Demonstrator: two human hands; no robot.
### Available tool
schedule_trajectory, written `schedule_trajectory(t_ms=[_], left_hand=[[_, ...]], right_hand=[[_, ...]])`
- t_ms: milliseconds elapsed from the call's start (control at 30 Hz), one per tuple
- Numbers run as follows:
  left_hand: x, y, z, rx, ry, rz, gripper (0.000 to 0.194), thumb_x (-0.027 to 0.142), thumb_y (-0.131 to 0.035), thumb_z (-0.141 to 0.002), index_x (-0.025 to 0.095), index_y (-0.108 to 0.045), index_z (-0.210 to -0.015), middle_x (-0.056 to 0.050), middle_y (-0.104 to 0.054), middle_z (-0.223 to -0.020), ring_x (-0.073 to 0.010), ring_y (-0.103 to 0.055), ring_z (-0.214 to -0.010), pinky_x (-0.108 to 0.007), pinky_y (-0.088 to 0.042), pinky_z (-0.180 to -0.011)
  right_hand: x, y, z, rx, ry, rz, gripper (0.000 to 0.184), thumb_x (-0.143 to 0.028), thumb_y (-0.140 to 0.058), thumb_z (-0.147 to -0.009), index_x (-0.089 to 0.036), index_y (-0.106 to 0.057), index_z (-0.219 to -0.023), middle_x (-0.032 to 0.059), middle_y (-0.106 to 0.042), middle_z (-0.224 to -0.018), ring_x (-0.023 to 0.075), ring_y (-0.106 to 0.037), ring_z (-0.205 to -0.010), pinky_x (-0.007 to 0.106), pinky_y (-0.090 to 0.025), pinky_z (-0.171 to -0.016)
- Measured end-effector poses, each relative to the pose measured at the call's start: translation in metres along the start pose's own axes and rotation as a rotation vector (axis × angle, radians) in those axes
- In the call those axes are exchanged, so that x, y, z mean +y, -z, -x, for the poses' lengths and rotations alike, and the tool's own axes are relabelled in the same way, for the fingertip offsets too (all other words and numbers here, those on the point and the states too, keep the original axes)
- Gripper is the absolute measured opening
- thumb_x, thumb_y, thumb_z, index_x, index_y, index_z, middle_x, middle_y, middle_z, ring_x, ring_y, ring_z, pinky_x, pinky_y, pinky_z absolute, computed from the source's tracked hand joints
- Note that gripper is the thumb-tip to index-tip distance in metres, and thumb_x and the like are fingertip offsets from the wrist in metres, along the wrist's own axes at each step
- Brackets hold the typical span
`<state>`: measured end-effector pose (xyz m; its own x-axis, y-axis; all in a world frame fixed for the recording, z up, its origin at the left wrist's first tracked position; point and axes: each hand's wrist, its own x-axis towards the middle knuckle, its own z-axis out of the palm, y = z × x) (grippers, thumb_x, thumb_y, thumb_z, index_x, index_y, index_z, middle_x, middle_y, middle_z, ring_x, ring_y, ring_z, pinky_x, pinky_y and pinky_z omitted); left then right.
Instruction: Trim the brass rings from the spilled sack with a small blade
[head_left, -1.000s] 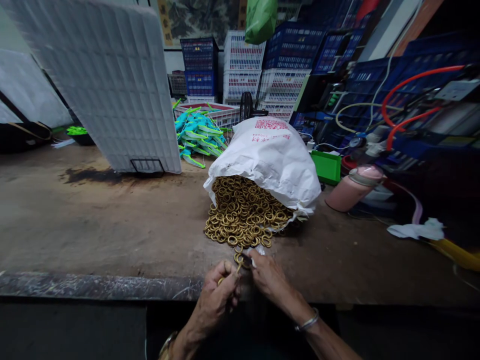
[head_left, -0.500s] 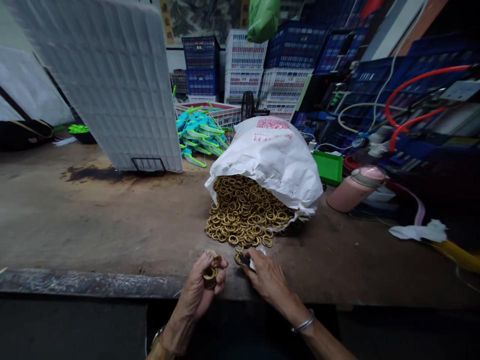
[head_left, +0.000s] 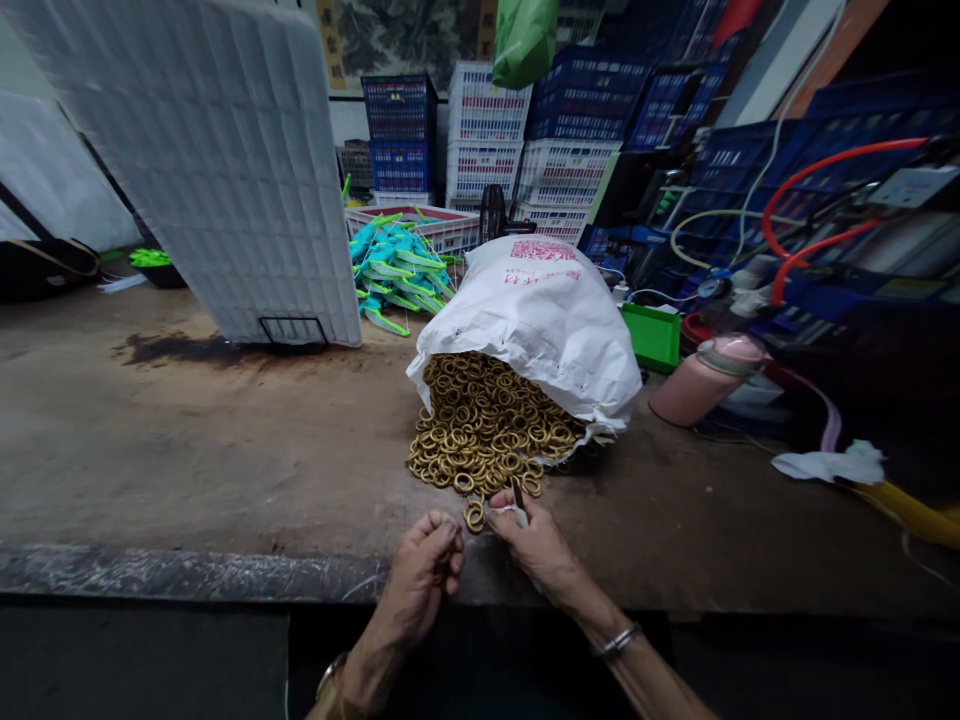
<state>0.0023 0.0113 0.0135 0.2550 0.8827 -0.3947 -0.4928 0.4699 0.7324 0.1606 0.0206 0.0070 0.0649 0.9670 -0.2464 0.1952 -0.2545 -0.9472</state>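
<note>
Brass-coloured rings (head_left: pixel 487 440) spill in a heap from the mouth of a white woven sack (head_left: pixel 544 320) lying on the bench. A few rings (head_left: pixel 475 514) lie at the heap's near edge, between my hands. My left hand (head_left: pixel 424 570) is closed just left of them; its fingers cover most of the rings held inside. My right hand (head_left: pixel 544 550), at the heap's front edge, is closed on a small tool (head_left: pixel 519 502) with a dark, narrow tip and a pale body. The tip points up toward the heap, and the grip is partly hidden by my fingers.
A tall white ribbed panel (head_left: pixel 247 180) stands at left on a wire stand. Behind are turquoise-and-green plastic pieces (head_left: pixel 397 265) and stacked crates (head_left: pixel 487 130). To the right are a pink bottle (head_left: pixel 709 380), a green tray (head_left: pixel 651 337) and red hoses (head_left: pixel 780 215).
My left hand has turned and closed over its rings, which showed plainly before. My right hand has shifted slightly right, its tool now tilted upward, uncovering the rings at the heap's edge.
</note>
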Motion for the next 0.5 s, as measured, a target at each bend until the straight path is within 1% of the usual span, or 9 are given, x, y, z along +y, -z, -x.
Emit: schedule_trajectory(t_ms=[67,133,200,233,300,333,367,433,500], left_hand=[[-0.005,-0.004,0.0,0.053,-0.097,-0.225,0.02,0.033,-0.064,-0.07,0.016,-0.056,-0.079,0.008,-0.046,-0.048,-0.0044,-0.039,-0.037,-0.014,-0.028,-0.034],[-0.008,-0.007,0.0,0.063,-0.205,-0.391,0.024,0.031,-0.063,-0.071,0.016,-0.06,-0.089,0.005,-0.053,-0.05,-0.0067,-0.046,-0.041,-0.016,-0.036,-0.04],[-0.009,-0.009,0.002,0.008,-0.33,-0.48,0.024,0.028,-0.06,-0.073,0.016,-0.064,-0.093,-0.002,-0.066,-0.071,-0.0125,-0.06,-0.063,-0.021,-0.047,-0.057],[-0.009,-0.01,0.002,-0.033,-0.387,-0.508,0.023,0.027,-0.059,-0.075,0.017,-0.065,-0.095,-0.005,-0.068,-0.085,-0.016,-0.062,-0.078,-0.024,-0.048,-0.068],[-0.01,-0.009,0.003,-0.115,-0.466,-0.556,0.024,0.025,-0.054,-0.078,0.017,-0.065,-0.098,-0.008,-0.066,-0.104,-0.0201,-0.058,-0.098,-0.029,-0.045,-0.084],[-0.011,-0.008,0.003,-0.141,-0.492,-0.579,0.024,0.024,-0.053,-0.079,0.018,-0.065,-0.1,-0.008,-0.065,-0.107,-0.0207,-0.057,-0.101,-0.03,-0.043,-0.087],[-0.013,-0.006,0.002,-0.154,-0.51,-0.604,0.024,0.023,-0.052,-0.08,0.018,-0.065,-0.1,-0.008,-0.066,-0.105,-0.0206,-0.058,-0.1,-0.031,-0.043,-0.088],[-0.015,-0.001,0.001,-0.157,-0.539,-0.66,0.022,0.023,-0.051,-0.08,0.018,-0.065,-0.097,-0.007,-0.068,-0.096,-0.0194,-0.06,-0.09,-0.03,-0.045,-0.082],[-0.016,0.002,0.0,-0.14,-0.562,-0.708,0.019,0.023,-0.052,-0.08,0.018,-0.067,-0.09,-0.006,-0.068,-0.086,-0.0179,-0.061,-0.081,-0.028,-0.045,-0.076]], right_hand=[[-0.007,-0.003,0.006,-0.097,-0.085,-0.255,0.036,-0.044,-0.06,-0.067,-0.021,-0.044,-0.09,-0.0109,-0.036,-0.052,0.0043,-0.027,-0.039,0.017,-0.021,-0.037],[-0.015,-0.005,0.012,-0.209,-0.118,-0.432,0.043,-0.046,-0.063,-0.066,-0.023,-0.039,-0.092,-0.0125,-0.036,-0.052,0.0023,-0.021,-0.036,0.016,-0.017,-0.035],[-0.019,-0.006,0.016,-0.3,-0.132,-0.516,0.047,-0.048,-0.066,-0.064,-0.023,-0.037,-0.091,-0.0134,-0.037,-0.051,0.0012,-0.019,-0.034,0.015,-0.016,-0.033],[-0.02,-0.006,0.017,-0.336,-0.142,-0.537,0.048,-0.048,-0.067,-0.063,-0.023,-0.037,-0.091,-0.0136,-0.037,-0.051,0.001,-0.019,-0.034,0.014,-0.016,-0.033],[-0.02,-0.005,0.018,-0.396,-0.171,-0.559,0.048,-0.048,-0.068,-0.063,-0.024,-0.036,-0.089,-0.0142,-0.037,-0.05,0.0005,-0.018,-0.034,0.014,-0.015,-0.032],[-0.02,-0.004,0.018,-0.423,-0.185,-0.566,0.047,-0.047,-0.068,-0.063,-0.024,-0.036,-0.088,-0.0144,-0.036,-0.049,0.0003,-0.017,-0.033,0.013,-0.015,-0.032],[-0.019,-0.003,0.018,-0.446,-0.195,-0.571,0.047,-0.047,-0.068,-0.064,-0.024,-0.035,-0.087,-0.0145,-0.037,-0.049,0.0,-0.017,-0.033,0.013,-0.015,-0.032],[-0.018,-0.003,0.018,-0.474,-0.209,-0.565,0.046,-0.047,-0.068,-0.064,-0.024,-0.036,-0.087,-0.0145,-0.037,-0.049,-0.0005,-0.016,-0.032,0.013,-0.015,-0.032],[-0.015,-0.003,0.018,-0.459,-0.214,-0.51,0.047,-0.052,-0.065,-0.064,-0.023,-0.036,-0.087,-0.014,-0.039,-0.048,-0.0004,-0.016,-0.032,0.013,-0.014,-0.031]])
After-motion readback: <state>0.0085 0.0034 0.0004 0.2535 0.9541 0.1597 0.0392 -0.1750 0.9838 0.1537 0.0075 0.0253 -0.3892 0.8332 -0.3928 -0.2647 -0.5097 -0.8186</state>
